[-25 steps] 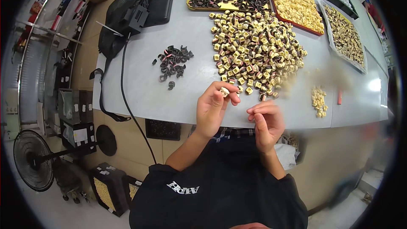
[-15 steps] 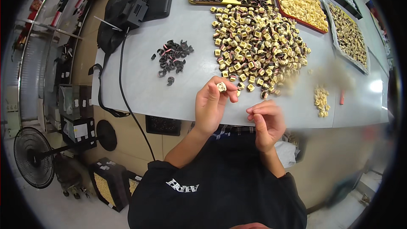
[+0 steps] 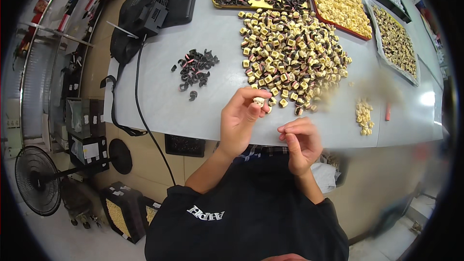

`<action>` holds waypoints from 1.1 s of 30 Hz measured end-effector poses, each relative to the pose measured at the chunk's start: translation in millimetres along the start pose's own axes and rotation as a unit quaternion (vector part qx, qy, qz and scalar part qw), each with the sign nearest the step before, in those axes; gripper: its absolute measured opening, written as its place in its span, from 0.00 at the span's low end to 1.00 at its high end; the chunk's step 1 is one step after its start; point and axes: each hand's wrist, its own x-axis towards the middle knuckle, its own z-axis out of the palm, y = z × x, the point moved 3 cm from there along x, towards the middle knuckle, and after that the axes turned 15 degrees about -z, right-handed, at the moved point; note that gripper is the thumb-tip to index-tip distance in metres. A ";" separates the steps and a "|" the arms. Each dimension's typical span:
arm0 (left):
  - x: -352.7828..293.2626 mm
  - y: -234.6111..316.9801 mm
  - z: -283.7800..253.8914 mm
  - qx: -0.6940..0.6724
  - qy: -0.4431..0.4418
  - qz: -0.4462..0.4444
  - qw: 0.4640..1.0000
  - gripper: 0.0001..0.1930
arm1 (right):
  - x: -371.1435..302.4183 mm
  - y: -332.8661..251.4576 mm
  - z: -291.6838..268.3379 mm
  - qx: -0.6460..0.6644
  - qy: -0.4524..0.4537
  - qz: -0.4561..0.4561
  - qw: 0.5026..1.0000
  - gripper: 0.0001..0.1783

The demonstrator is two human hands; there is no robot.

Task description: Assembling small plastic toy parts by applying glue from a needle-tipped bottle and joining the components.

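Note:
My left hand (image 3: pixel 238 120) is closed in a pinch, thumb and fingertips on a small cream piece (image 3: pixel 259 101) with dark marks on its side. Just to the right, my right hand (image 3: pixel 303 146) has its thumb and fingers drawn together over the table's front edge. Whatever may lie between those fingertips is too small to make out. Beyond both hands spreads a large heap of small cream-and-dark pieces (image 3: pixel 290 58), some with pink stripes. Left of my left hand is a little pile of black curved pieces (image 3: pixel 195 67), a few of them pink.
A small cream pile (image 3: pixel 364 116) and a red stick (image 3: pixel 388 111) lie at right. Behind the heap stand a yellow tray (image 3: pixel 241 5) of black pieces, a red-rimmed tray (image 3: pixel 355 33) of cream ones and a white-lined tray (image 3: pixel 403 74). A cable (image 3: pixel 140 96) hangs over the left edge.
My left thumb has come up against the cream piece, which has turned between the fingers. My right hand keeps nearly the same pose. The whole view has shifted slightly.

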 end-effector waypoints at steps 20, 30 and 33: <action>-15.1 89.0 -90.5 0.590 0.250 0.026 0.767 0.15 | 9.7 -43.7 -128.3 -0.447 0.163 -0.216 0.853 0.09; -22.4 61.4 -95.9 0.558 0.214 -0.004 0.802 0.09 | 55.4 -22.8 -226.9 -0.531 0.168 -0.009 0.831 0.34; -22.0 56.3 -97.7 0.540 0.218 -0.012 0.813 0.07 | 78.1 -9.4 -240.2 -0.522 0.180 0.103 0.827 0.39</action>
